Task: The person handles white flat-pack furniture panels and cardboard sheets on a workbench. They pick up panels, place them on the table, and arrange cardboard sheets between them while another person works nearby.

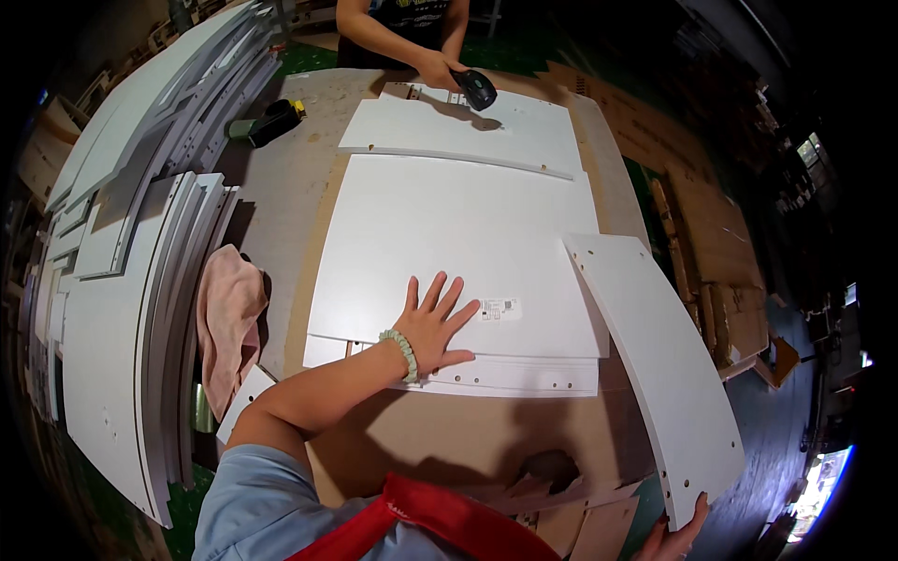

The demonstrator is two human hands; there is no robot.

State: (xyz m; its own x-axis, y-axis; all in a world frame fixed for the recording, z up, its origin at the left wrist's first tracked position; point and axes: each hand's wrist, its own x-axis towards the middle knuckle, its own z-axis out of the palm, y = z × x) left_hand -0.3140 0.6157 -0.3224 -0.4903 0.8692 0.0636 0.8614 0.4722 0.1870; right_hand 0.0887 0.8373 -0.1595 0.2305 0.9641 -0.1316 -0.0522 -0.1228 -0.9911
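My left hand (432, 327) lies flat with fingers spread on a large white panel (458, 234), wearing a pale green scrunchie (400, 353) at the wrist. Close to its fingertips a small printed label (500, 309) is stuck on the panel. At the lower right, my right hand (675, 540) grips the near end of a long white board (659, 365) with drilled holes. That board slants across the stack's right edge, its far end over the panel. Under the large panel, another white board (524, 379) with holes shows at the near side.
Across the table a person's hand (438, 70) holds a black handheld scanner (477, 90) over another white panel (468, 131). Stacked white panels (122, 346) stand at left, beside a pink cloth (229, 318) and a black-and-green object (271, 124). Cardboard (716, 234) lies at right.
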